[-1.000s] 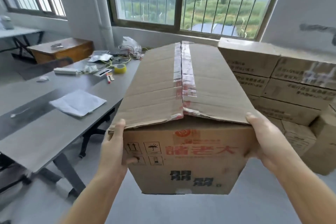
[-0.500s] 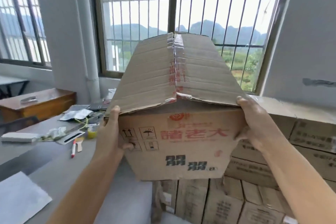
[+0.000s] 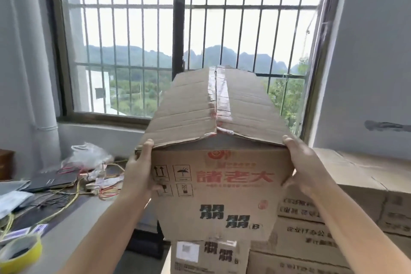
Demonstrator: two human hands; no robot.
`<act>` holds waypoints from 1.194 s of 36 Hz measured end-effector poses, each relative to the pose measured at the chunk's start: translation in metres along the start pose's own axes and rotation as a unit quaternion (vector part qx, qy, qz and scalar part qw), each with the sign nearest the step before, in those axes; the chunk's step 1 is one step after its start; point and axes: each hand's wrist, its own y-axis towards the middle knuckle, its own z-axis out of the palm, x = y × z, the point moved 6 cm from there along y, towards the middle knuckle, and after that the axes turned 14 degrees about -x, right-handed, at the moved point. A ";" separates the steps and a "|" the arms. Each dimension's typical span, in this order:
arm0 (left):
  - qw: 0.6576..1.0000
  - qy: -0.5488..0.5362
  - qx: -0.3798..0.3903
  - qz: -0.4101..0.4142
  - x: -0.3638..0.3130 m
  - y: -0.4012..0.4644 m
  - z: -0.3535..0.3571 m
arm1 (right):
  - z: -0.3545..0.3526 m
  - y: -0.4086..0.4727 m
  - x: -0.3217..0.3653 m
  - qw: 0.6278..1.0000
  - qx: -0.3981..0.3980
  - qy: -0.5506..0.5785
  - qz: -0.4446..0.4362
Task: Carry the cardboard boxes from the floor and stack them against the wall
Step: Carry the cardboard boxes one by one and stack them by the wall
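Observation:
I hold a taped cardboard box [image 3: 220,189] with red and black print up in front of me, at window height. My left hand [image 3: 140,171] grips its left side, thumb on the front face. My right hand [image 3: 304,167] grips the right side near the top edge. Below and to the right stands a stack of similar cardboard boxes [image 3: 347,207] against the grey wall [image 3: 373,69]; another printed box [image 3: 211,256] sits directly under the held one.
A grey table [image 3: 73,227] on the left carries a yellow tape roll [image 3: 21,251], coloured wires [image 3: 106,189], a plastic bag [image 3: 89,155] and papers. A barred window [image 3: 178,40] fills the back wall.
The box has risen and moved closer to the window and the stacked boxes. My view has tilted up and forward. Both hands keep the same grip.

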 end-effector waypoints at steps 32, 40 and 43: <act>0.840 0.149 0.199 0.483 0.028 0.208 0.214 | 0.130 0.201 -0.029 0.817 -0.054 -0.398 -0.414; 0.841 0.139 0.198 0.484 0.029 0.206 0.209 | 0.129 0.194 -0.031 0.829 -0.071 -0.368 -0.415; 0.842 0.141 0.197 0.483 0.029 0.205 0.208 | 0.128 0.192 -0.030 0.829 -0.074 -0.363 -0.419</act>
